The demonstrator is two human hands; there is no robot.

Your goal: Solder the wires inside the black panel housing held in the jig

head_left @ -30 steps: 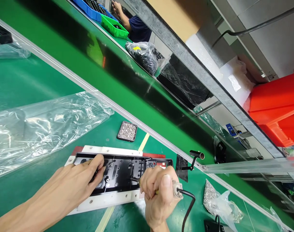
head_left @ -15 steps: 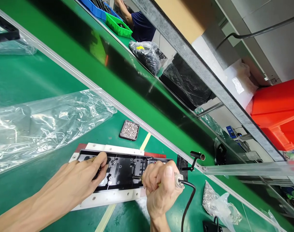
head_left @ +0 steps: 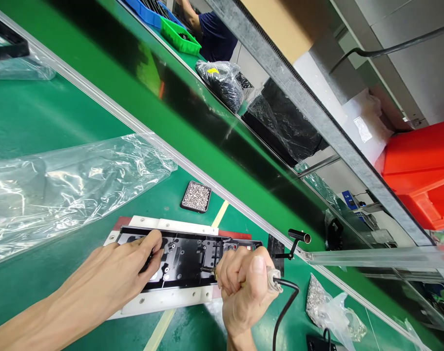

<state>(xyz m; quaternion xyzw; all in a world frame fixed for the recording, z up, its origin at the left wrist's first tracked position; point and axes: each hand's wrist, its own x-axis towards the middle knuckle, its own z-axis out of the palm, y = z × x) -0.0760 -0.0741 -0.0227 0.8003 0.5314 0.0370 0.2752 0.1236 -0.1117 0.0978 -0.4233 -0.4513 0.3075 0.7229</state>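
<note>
My right hand (head_left: pixel 245 287) is wrapped round a soldering iron (head_left: pixel 209 269). Its metal tip points left over the black plastic housing (head_left: pixel 185 263), and a black cord leaves its pale back end. Whether the tip touches the housing I cannot tell. The housing lies in a white fixture (head_left: pixel 170 296) with red parts below it. Over the housing's left part rests my left hand (head_left: pixel 134 261), its fingers curled together. Something dark shows at the fingertips, but I cannot make out what it is. Above the fixture sits a small black tray (head_left: pixel 196 196) of tiny metal pieces.
Clear plastic film (head_left: pixel 79 187) covers the bench at left. A metal rail (head_left: pixel 192 170) runs diagonally behind the fixture, with a black tube bracket (head_left: pixel 297 239) near it. A bag of metal pieces (head_left: pixel 317 297) lies at lower right. A co-worker's sleeve (head_left: pixel 218 36) shows beyond.
My right hand and the back end of the iron have shifted slightly right and down. My left hand, the housing and the fixture stay in place.
</note>
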